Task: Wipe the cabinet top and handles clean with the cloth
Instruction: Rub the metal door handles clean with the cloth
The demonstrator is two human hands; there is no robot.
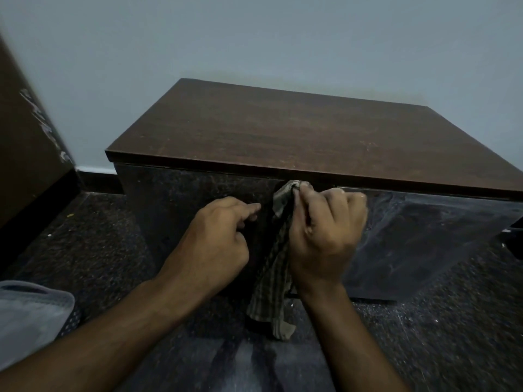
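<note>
One cloth (271, 278) pinched in right hand (325, 236) at one cabinet (283, 131) front; left hand (220, 236) loosely curled, holding nothing.

Wood-grain top, shiny dark doors

Cabinet top (283, 131) is looking like matt brown wood laminate, doors (410, 236) are showing glossy and dusty, cloth (273, 278) is a checked woven fabric.

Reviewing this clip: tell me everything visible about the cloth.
The cloth is a thin, limp checked fabric in dull green-grey and brown tones. The right hand grips its bunched upper end against the cabinet front, just under the top's front edge. The rest hangs down in loose folds between both wrists, its lower end near the floor. The left hand is beside it.
</note>
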